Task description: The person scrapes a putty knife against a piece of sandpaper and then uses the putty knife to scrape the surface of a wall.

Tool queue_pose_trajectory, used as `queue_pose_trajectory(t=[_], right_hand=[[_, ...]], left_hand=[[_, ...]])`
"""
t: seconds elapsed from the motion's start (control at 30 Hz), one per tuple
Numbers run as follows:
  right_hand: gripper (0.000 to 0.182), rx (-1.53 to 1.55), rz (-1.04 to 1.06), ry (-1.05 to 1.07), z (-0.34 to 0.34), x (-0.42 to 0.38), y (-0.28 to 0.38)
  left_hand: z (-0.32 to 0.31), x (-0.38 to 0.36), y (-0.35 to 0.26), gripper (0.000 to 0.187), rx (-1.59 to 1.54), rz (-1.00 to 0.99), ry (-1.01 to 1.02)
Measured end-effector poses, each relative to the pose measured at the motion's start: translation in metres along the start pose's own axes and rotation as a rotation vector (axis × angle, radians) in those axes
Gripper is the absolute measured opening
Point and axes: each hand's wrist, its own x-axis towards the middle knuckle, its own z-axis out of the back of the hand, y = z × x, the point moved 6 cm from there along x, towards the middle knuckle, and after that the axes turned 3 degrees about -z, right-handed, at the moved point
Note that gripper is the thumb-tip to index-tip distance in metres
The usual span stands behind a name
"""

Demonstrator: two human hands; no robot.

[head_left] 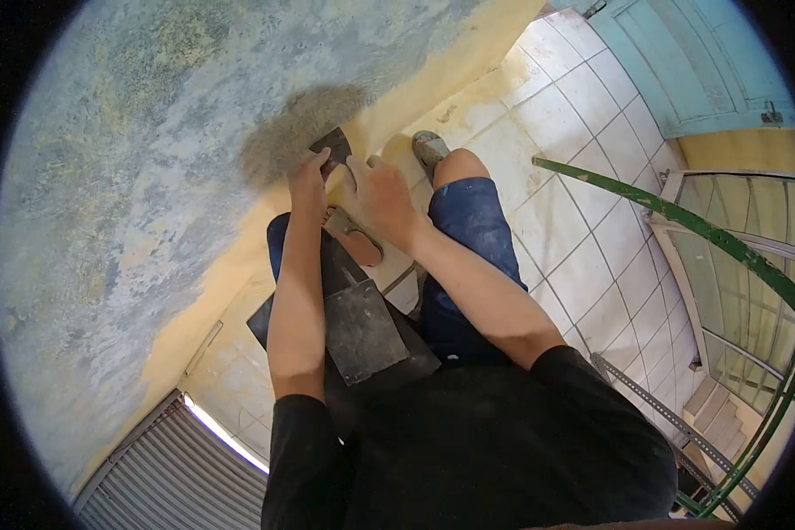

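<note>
left hand (307,179) clamped on the small dark flat metal scraper blade (334,144) pressed to the mottled grey-blue plaster wall (132,177) by the grey wet patch (296,132), right hand (382,199) just beside, grip unclear; probably stiff, light, sharp-edged, best held at the back; handle hidden.

The wall (106,177) fills the left side. Both hands are up against it: the left hand (309,181) holds a scraper (334,144) on the wall, and the right hand (382,199) is just beside it, to the right. Below the hands, a board (362,329) lies between the forearms, over the knees. The floor (574,221) spreads to the right of the legs. A railing (680,221) runs further right, with stairs (724,415) beyond it. A door (689,62) stands at the top right, and a shutter (172,477) lies at the bottom left.
</note>
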Motion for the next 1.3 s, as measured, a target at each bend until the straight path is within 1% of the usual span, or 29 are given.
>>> queue_pose_trajectory(t=[0.03,0.07,0.13,0.2,0.27,0.37,0.47,0.53,0.6,0.63,0.7,0.77,0.83,0.9,0.93,0.97,1.0,1.03,1.07,1.1,1.13,1.17,1.2,1.23,1.27,1.3], right_hand=[[0.015,0.001,0.005,-0.004,-0.002,0.003,0.001],[0.015,-0.006,0.033,-0.030,-0.004,0.004,0.003],[0.015,-0.012,0.041,-0.022,-0.015,-0.013,-0.001],[0.015,-0.034,-0.004,0.007,-0.020,0.007,-0.012],[0.016,-0.034,0.000,0.024,-0.016,0.002,-0.008],[0.016,-0.011,0.007,0.026,-0.014,-0.004,0.001],[0.016,0.016,0.001,0.024,-0.023,-0.001,-0.003],[0.016,0.017,0.014,-0.011,-0.018,0.008,-0.007],[0.018,-0.031,0.032,0.060,-0.021,0.002,-0.005],[0.018,-0.027,0.030,0.056,-0.022,-0.001,-0.001],[0.017,-0.018,0.010,0.005,-0.024,-0.004,0.001],[0.017,-0.023,-0.013,0.028,-0.030,-0.006,-0.005],[0.017,-0.031,-0.015,0.019,-0.027,0.006,-0.015],[0.020,0.051,-0.122,0.102,-0.027,0.004,-0.031],[0.020,0.050,-0.115,0.091,-0.024,0.003,-0.034],[0.022,0.030,-0.157,0.104,-0.023,0.003,-0.039],[0.024,0.009,-0.199,0.122,-0.021,0.002,-0.042],[0.024,0.005,-0.183,0.121,-0.018,0.000,-0.042],[0.026,0.004,-0.312,0.101,-0.015,-0.003,-0.049],[0.028,0.003,-0.441,0.081,-0.012,-0.007,-0.057],[0.028,-0.001,-0.424,0.082,-0.033,-0.008,-0.082],[0.026,0.054,-0.495,-0.090,-0.062,-0.011,-0.130],[0.025,0.114,-0.564,-0.261,-0.052,-0.009,-0.132],[0.025,0.113,-0.547,-0.256,-0.050,-0.007,-0.129],[0.022,0.489,-0.847,-0.218,-0.060,-0.017,-0.143],[0.020,0.871,-1.137,-0.166,-0.065,-0.027,-0.134]], left_hand=[[-0.002,-0.005,-0.010,0.019,-0.036,-0.053,-0.007],[-0.004,0.003,-0.014,0.019,-0.040,-0.056,-0.008],[0.007,0.010,0.004,0.014,0.030,0.028,0.001],[0.003,0.014,0.006,0.013,0.015,0.027,0.013],[0.006,0.009,0.008,0.013,0.014,0.038,0.014],[0.005,0.007,-0.006,0.014,-0.006,-0.019,0.018],[0.018,0.005,0.011,0.012,-0.062,0.048,-0.046],[0.013,0.019,0.012,0.012,-0.034,0.080,-0.028],[0.016,0.012,0.015,0.012,-0.043,0.056,-0.034],[0.016,0.010,0.010,0.012,-0.050,0.031,-0.035],[0.016,0.019,0.004,0.011,-0.005,0.044,-0.049],[0.024,0.017,0.018,0.010,0.041,0.087,-0.067],[0.018,0.027,0.021,0.010,0.013,0.096,0.014],[0.021,0.027,0.022,0.011,0.048,0.106,0.065],[0.019,0.028,0.021,0.014,0.076,0.115,0.109],[0.019,0.029,0.019,0.014,0.068,0.098,0.114],[0.024,0.026,0.019,0.017,0.080,0.127,0.066],[0.029,0.022,0.020,0.020,0.091,0.158,0.017],[0.033,0.021,0.017,0.020,0.077,0.148,0.014],[0.040,0.020,0.010,0.023,0.209,0.073,-0.027],[0.046,0.018,0.001,0.026,0.340,-0.002,-0.071],[0.051,0.017,-0.002,0.026,0.325,-0.011,-0.079],[0.055,0.017,-0.009,0.027,0.357,-0.077,-0.058],[0.058,0.015,-0.016,0.029,0.391,-0.143,-0.038],[0.064,0.013,-0.017,0.029,0.381,-0.147,-0.048],[0.062,0.008,-0.025,0.030,0.440,-0.158,0.009]])
